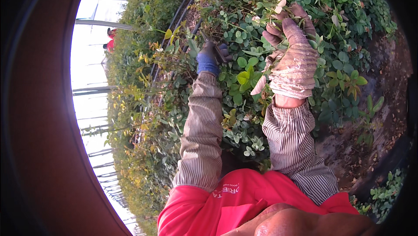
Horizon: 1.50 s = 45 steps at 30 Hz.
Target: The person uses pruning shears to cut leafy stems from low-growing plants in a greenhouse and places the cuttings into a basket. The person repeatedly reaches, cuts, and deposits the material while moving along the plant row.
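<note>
My left hand (212,57), in a blue and dark glove, is closed around a slim dark tool that looks like pruning shears (205,37). Its narrow tip pokes out past the thumb side among the leaves; most of it is hidden in the fist. Farther right, my right hand (296,57) wears a worn, soiled tan glove. Its fingers curl around leafy stems (258,86), with pale leaves and a pinkish bloom (280,4) sticking out beside the fingers. Both hands are over a dense bed of green leafy plants (244,77). Striped sleeves cover both forearms.
Dark hoses or pipes (176,20) run along the bed left of my left hand. Another row of yellowing bushes (130,118) stands beyond. At right lies a strip of bare soil (365,149) with dry leaves. A person in red (110,42) is far off at left.
</note>
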Tool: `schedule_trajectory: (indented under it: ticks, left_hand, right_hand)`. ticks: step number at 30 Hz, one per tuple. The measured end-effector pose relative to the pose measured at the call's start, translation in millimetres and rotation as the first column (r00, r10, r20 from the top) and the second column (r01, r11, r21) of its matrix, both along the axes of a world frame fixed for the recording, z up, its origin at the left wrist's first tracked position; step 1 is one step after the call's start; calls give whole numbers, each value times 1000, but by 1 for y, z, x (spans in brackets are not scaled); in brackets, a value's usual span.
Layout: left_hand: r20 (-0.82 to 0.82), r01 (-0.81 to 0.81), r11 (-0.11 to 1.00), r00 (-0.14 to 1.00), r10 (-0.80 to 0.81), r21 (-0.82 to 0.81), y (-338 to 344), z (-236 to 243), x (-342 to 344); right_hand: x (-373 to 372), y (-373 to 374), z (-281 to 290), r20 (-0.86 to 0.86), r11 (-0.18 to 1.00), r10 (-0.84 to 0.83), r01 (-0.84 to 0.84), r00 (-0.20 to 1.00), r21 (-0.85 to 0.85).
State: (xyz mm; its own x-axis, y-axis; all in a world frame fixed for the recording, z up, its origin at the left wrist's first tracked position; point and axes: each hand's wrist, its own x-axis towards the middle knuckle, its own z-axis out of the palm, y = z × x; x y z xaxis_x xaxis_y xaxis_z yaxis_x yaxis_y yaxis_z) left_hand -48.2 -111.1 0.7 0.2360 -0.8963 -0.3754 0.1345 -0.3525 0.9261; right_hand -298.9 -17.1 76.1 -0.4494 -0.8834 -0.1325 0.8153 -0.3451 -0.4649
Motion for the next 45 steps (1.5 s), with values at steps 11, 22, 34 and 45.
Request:
schedule_trajectory:
  ticks: [11,22,34,45]
  left_hand:
    - [878,863,493,148,-455,110,150,96,-80]
    - [798,542,688,51,-600,483,28,62,20]
    - [328,28,400,-627,-706,916,-80,50,6]
    - [149,-130,361,-746,-649,923,-138,51,8]
  right_hand:
    - [13,-6,2,121,974,147,-165,982,156]
    - [-2,-1,7,185,991,-12,-13,983,131]
    - [-7,-4,2,92,996,56,-62,994,66]
    - [0,-10,-13,137,992,-11,28,991,-125]
